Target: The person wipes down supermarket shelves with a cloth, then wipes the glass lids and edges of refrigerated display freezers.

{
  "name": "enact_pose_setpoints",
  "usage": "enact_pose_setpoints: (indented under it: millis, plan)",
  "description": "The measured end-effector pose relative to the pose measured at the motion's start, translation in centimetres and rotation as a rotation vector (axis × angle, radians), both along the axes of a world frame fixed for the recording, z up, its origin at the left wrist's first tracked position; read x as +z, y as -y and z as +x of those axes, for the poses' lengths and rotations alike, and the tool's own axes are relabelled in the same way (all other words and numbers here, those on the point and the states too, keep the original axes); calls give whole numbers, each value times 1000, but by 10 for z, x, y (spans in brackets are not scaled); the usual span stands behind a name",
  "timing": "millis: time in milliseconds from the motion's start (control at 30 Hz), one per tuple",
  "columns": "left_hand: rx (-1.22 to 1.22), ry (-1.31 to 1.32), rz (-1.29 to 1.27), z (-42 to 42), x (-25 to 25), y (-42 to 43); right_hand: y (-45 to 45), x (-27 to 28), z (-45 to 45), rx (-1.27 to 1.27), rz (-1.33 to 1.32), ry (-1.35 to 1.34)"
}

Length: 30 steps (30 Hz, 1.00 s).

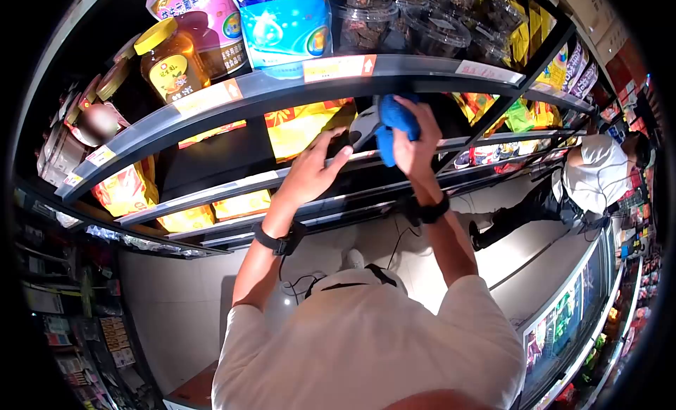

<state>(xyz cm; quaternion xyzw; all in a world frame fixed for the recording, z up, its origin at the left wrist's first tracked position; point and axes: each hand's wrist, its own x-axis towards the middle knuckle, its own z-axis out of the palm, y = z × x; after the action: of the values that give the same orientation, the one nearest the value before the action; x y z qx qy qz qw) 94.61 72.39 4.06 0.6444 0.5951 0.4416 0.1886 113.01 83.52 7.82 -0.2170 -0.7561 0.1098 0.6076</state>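
Note:
On the shelf below the price rail, my right hand [415, 139] grips a bunched blue cloth [398, 117]. The cloth presses against a pale grey-and-black package [363, 128], whose exact kind I cannot make out. From the left, my left hand [310, 172] reaches to the same package, its thumb and fingers around the dark near edge. Part of that package is hidden behind the cloth and under the rail. Just left of it stands a yellow-and-red bag [299, 132] on the same shelf.
Above the price rail [274, 82] stand a honey jar [172, 61], a blue-and-white bag [285, 26] and clear plastic tubs [366, 26]. Another person [598, 163] is by the shelves at the right. Cables [303, 283] lie on the floor beside a glass-topped case [567, 311].

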Motion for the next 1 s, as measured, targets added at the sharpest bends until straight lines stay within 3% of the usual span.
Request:
enact_pose_setpoints:
  millis: [33, 100, 167, 233, 333, 400, 633, 700, 767, 800, 833, 867, 933, 1000]
  plan:
    - [-130, 274, -66, 6, 6, -1, 10, 2, -9, 11, -10, -16]
    - [-271, 461, -107, 13, 22, -4, 23, 12, -25, 122, 156, -74]
    - [-253, 477, 90, 24, 23, -12, 30, 19, -29, 94, 151, 2]
    - [-223, 649, 15, 39, 45, -21, 15, 20, -30, 30, 111, -31]
    - [-239, 657, -69, 52, 51, -55, -7, 14, -12, -112, 193, 17]
    - [-253, 579, 16, 73, 53, -75, -25, 14, 8, -218, 165, 35]
    - [-422, 679, -262, 154, 49, -142, -74, 11, 80, -330, 135, -115]
    - [-456, 636, -217, 155, 42, -145, -70, 7, 81, -201, 27, -132]
    - [-365, 605, -174, 138, 15, -146, -45, 16, 63, -133, -138, -174]
    - [-291, 550, -142, 126, 4, -144, -42, 9, 52, -144, -61, -129]
    - [-199, 543, -367, 104, 24, -125, -32, 4, 37, -135, -52, -84]
    - [-214, 527, -120, 89, 26, -97, -22, -1, 21, -129, -48, -43]
    - [-40, 436, -7, 57, 37, -47, -11, -5, -8, 22, 83, 78]
    - [210, 410, -44, 26, 47, 2, 18, -2, -47, 189, 28, -34]
